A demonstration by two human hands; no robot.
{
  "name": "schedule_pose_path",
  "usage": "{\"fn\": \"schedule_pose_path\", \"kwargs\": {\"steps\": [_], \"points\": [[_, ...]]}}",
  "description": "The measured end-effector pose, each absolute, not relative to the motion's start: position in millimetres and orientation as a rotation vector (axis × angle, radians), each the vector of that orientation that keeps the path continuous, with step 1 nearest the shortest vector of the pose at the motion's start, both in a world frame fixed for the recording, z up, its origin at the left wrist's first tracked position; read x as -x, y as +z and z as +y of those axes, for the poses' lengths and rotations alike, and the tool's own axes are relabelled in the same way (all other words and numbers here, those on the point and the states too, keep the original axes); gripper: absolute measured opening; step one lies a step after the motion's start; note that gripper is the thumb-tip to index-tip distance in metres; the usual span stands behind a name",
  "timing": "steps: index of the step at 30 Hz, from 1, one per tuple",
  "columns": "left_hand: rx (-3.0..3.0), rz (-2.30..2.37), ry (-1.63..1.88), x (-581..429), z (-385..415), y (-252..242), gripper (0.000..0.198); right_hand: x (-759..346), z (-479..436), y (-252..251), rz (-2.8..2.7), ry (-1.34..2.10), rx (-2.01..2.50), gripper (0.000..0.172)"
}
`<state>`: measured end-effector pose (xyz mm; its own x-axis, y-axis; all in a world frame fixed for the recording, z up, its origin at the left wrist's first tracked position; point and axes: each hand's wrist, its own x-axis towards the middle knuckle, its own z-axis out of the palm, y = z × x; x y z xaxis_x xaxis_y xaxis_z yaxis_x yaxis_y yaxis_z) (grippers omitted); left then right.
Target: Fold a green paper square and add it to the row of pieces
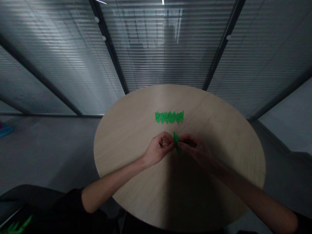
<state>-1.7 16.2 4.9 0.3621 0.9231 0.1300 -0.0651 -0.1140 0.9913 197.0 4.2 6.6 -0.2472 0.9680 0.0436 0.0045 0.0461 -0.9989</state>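
Observation:
Between my two hands is a small pointed green piece, which looks like folded paper (175,137). My left hand (158,149) pinches its left side between thumb and fingers. From the right, the thumb and fingertips of my right hand (196,149) close on the same piece. Its tips stick out above and below the fingers, and its middle is partly hidden by them. Just beyond my hands, a row of several similar green folded pieces (172,117) lies side by side on the round wooden table (126,130).
More green pieces (18,227) show at the bottom left, beside a dark chair (31,191). Glass panels with blinds (168,65) stand behind the table's far edge. A blue object (5,130) lies on the floor at far left.

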Motion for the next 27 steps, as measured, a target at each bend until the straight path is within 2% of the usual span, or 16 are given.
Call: {"fn": "schedule_pose_path", "kwargs": {"steps": [17,27], "points": [[-1.397,0.810,0.965,-1.6,12.9,5.9,0.037,-196.6,4.6,3.6,-1.445,1.255,1.055,0.025],[-1.371,0.808,1.023,-2.0,11.6,2.7,0.031,-194.6,4.4,1.7,-1.422,1.264,1.026,0.026]]}}
